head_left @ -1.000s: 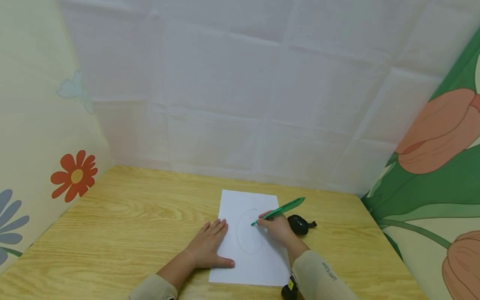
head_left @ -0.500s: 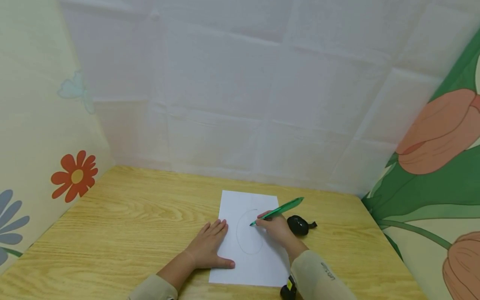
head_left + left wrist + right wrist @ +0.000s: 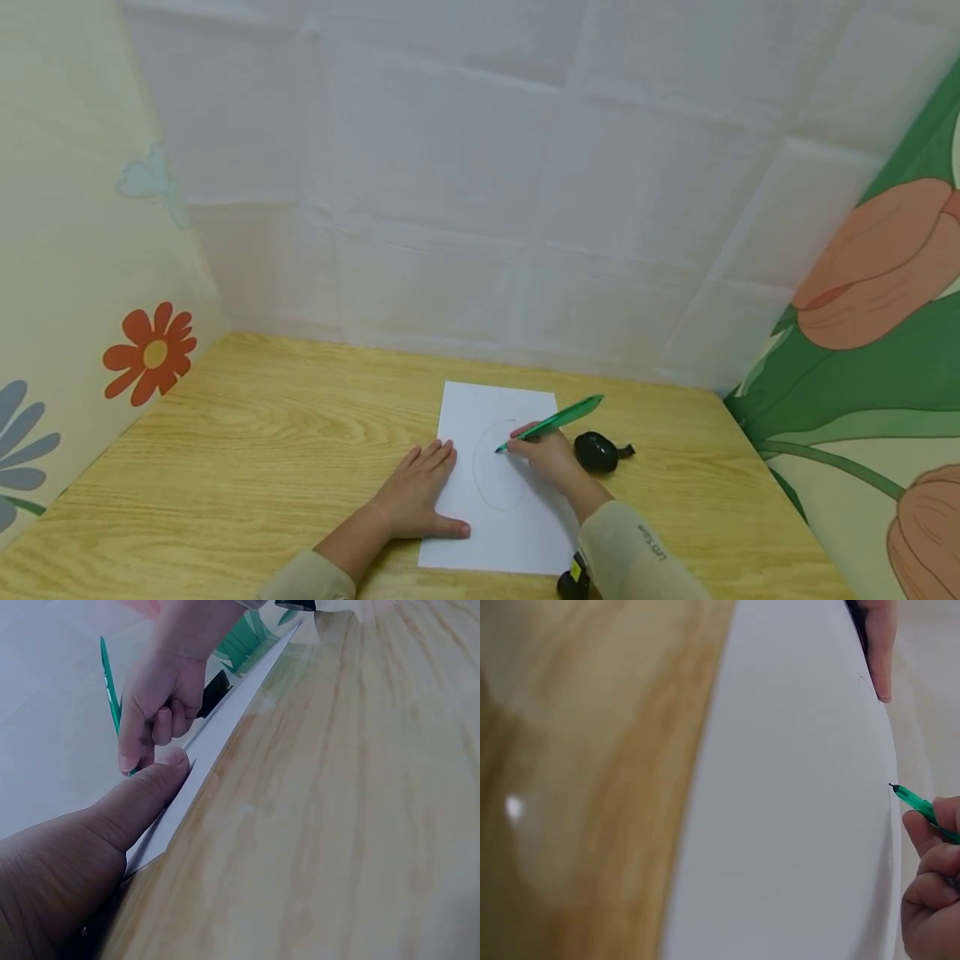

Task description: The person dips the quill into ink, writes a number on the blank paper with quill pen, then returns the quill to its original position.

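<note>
A white sheet of paper (image 3: 517, 533) lies on the table with a thin oval outline (image 3: 475, 471) drawn on it. My left hand (image 3: 412, 497) rests on the paper's left edge, fingers spread and straight, thumb on the lower part of the sheet. In my right hand (image 3: 553, 457) a green pen (image 3: 567, 416) is pinched, slanting up to the right. The pen's dark tip is inside the upper part of the oval. From the right wrist, the pen (image 3: 915, 802) shows its point right at the paper's surface (image 3: 795, 795), with curled fingers (image 3: 930, 896) behind it.
A rounded black object (image 3: 596, 452) with a short strap sits on the wood-grain table (image 3: 285, 433), just right of my right hand. Near my right sleeve (image 3: 637, 550) is a small black item (image 3: 573, 579) with a yellow mark. A white sheet backdrop (image 3: 435, 183) stands behind the table.
My right hand has shifted slightly left, carrying the pen tip a short way left inside the oval. The left hand and the paper stay in place.
</note>
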### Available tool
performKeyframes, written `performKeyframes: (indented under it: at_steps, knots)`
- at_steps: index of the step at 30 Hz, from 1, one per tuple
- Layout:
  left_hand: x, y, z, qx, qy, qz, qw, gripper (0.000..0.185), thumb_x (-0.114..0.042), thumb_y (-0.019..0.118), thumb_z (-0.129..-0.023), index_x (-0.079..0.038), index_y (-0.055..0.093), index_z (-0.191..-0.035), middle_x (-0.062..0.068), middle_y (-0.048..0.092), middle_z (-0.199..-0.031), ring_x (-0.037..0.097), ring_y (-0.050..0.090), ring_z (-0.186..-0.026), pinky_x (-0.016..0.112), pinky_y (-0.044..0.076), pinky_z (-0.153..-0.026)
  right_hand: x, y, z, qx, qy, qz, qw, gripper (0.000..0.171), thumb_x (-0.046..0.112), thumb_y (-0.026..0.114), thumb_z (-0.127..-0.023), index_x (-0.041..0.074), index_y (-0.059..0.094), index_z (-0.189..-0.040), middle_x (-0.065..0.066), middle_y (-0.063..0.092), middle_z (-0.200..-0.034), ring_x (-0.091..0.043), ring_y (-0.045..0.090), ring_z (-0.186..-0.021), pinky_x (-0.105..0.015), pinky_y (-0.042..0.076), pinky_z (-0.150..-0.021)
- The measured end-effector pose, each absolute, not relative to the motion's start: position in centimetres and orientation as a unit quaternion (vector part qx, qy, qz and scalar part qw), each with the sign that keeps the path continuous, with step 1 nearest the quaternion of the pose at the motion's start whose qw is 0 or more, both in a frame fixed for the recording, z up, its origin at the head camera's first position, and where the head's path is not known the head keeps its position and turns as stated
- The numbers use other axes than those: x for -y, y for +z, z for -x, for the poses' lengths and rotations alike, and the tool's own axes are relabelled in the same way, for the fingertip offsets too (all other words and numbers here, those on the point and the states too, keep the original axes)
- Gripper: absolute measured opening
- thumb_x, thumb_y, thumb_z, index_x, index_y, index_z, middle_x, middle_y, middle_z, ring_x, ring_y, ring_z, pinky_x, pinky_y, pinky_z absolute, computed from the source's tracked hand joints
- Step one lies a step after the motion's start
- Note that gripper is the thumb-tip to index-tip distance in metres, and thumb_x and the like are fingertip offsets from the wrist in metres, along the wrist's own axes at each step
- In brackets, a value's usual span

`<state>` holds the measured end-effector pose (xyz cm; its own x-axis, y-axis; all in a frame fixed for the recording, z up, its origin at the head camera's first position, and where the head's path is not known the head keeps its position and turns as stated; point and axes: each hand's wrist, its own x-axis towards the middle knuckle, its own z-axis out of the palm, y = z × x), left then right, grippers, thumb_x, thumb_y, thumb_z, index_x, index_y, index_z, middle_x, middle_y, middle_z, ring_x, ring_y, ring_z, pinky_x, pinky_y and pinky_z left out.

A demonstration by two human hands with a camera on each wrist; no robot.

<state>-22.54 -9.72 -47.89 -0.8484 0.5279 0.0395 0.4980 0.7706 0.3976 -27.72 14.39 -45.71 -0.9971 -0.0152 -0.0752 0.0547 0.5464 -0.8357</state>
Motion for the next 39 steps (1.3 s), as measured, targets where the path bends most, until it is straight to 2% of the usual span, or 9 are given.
performKeyframes:
  at_steps: [9, 18, 26, 39]
  knots:
    - [9.7, -47.9, 22.4, -0.942, 0.197, -0.271, 0.038, 0.116, -0.076, 0.065, -0.073, 0.004, 0.032, -0.150, 0.018, 0.027, -0.160, 0.036, 0.020, -0.151, 0.056, 0.016, -0.122, -14.0, -45.7, 27.5, -0.876, -0.481, -0.001, 0.038, 0.019, 0.019, 0.075, -0.084, 0.005, 0.073, -0.097, -0.008, 0.072, -0.097, -0.015, 0.058, -0.081, -0.024, 0.047, -0.069]
    - [9.7, -47.8, 22.3, -0.940, 0.196, -0.275, 0.034, 0.116, -0.075, 0.065, -0.073, 0.005, 0.032, -0.150, 0.019, 0.027, -0.160, 0.036, 0.021, -0.150, 0.056, 0.017, -0.121, -13.8, -45.5, 27.4, -0.878, -0.477, 0.002, 0.044, 0.019, 0.020, 0.075, -0.085, 0.006, 0.073, -0.098, -0.008, 0.073, -0.099, -0.016, 0.061, -0.088, -0.028, 0.050, -0.075]
    - [9.6, -47.7, 22.3, -0.940, 0.198, -0.277, 0.027, 0.115, -0.074, 0.066, -0.073, 0.005, 0.032, -0.149, 0.020, 0.028, -0.160, 0.037, 0.022, -0.150, 0.056, 0.017, -0.121, -13.5, -45.4, 27.5, -0.873, -0.486, 0.006, 0.040, 0.020, 0.020, 0.075, -0.084, 0.005, 0.073, -0.097, -0.007, 0.073, -0.096, -0.014, 0.059, -0.085, -0.024, 0.047, -0.071]
    - [9.7, -47.4, 22.4, -0.937, 0.205, -0.280, 0.029, 0.114, -0.070, 0.069, -0.073, 0.007, 0.032, -0.149, 0.022, 0.028, -0.159, 0.038, 0.022, -0.150, 0.057, 0.017, -0.121, -13.2, -45.4, 27.6, -0.877, -0.480, 0.011, 0.036, 0.019, 0.021, 0.076, -0.083, 0.006, 0.074, -0.096, -0.007, 0.073, -0.096, -0.014, 0.060, -0.083, -0.026, 0.050, -0.070]
